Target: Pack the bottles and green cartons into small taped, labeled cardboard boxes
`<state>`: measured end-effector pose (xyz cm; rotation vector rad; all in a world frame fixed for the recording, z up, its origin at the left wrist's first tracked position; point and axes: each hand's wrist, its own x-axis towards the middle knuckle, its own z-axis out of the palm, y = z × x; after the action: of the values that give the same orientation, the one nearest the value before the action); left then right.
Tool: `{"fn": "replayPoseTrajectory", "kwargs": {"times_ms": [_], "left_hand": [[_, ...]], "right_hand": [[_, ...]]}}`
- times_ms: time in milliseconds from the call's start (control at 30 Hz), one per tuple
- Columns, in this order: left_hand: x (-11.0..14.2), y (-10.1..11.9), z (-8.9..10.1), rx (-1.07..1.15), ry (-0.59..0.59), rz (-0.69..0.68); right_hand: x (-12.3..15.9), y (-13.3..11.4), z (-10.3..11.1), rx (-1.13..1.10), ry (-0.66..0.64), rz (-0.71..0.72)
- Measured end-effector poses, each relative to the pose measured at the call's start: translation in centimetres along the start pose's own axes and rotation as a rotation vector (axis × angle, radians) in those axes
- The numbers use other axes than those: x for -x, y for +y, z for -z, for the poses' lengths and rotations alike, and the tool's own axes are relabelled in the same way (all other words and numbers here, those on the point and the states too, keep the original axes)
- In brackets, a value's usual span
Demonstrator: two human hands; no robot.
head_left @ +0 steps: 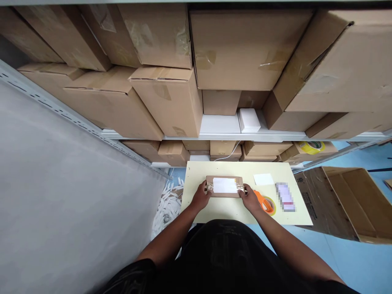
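A small cardboard box with a white label on top is held level between my two hands, over the pale yellow table. Shiny clear tape shows at both of its ends. My left hand grips the left end, and my right hand grips the right end. Just right of my right hand lies an orange tape dispenser with a roll of tape. A white slip of paper and a pixelated, phone-shaped item rest farther right on the table.
Shelves of cardboard boxes rise behind the table, with a stack of white cards on one shelf. A yellow tape roll sits on a box. A large open carton stands right; white scraps cover the floor left, beside a wall.
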<state>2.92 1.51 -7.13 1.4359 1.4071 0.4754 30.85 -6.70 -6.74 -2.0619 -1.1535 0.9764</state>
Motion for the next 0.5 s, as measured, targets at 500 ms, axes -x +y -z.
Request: {"fn": "replayPoseTrajectory", "kwargs": {"times_ms": [500], "left_hand": [[-0.2,-1.0,-0.2,0.081,-0.045,-0.030]], "right_hand": [[0.0,0.0,-0.5,-0.036,0.013,-0.155]]}}
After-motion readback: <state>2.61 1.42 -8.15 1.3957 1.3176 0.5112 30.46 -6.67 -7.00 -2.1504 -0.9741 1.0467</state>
